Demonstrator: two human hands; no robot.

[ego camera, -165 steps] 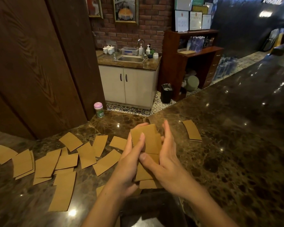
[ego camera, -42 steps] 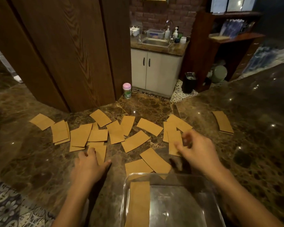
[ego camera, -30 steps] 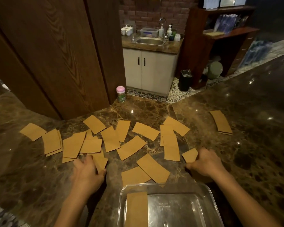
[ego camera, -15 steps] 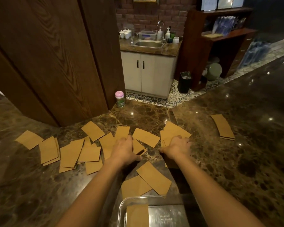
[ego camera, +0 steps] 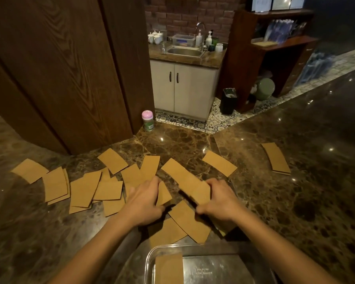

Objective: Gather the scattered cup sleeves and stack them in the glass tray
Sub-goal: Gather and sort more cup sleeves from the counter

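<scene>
Several flat brown cup sleeves lie scattered on the dark marble counter (ego camera: 295, 201), most in a cluster (ego camera: 84, 187) at the left. My left hand (ego camera: 143, 201) grips one sleeve (ego camera: 163, 194) lifted off the counter. My right hand (ego camera: 219, 199) grips a longer sleeve (ego camera: 187, 179) raised at a slant. Two sleeves (ego camera: 184, 222) overlap just below my hands. The glass tray (ego camera: 150, 259) sits at the bottom edge with one sleeve (ego camera: 169, 269) inside at its left. A small stack of sleeves (ego camera: 276, 157) lies apart at the right, and a single sleeve (ego camera: 219, 163) lies beyond my right hand.
A small pink-lidded bottle (ego camera: 147, 120) stands at the counter's far edge beside a dark wooden panel (ego camera: 59, 68). Beyond the counter are a sink cabinet (ego camera: 182, 87), a black bin (ego camera: 229, 101) and wooden shelves (ego camera: 275, 48).
Both hands closed on sleeves and lifted them off the counter, drawing back slightly toward the tray. Earlier the hands reached from the tray's sides out to the middle of the scatter.
</scene>
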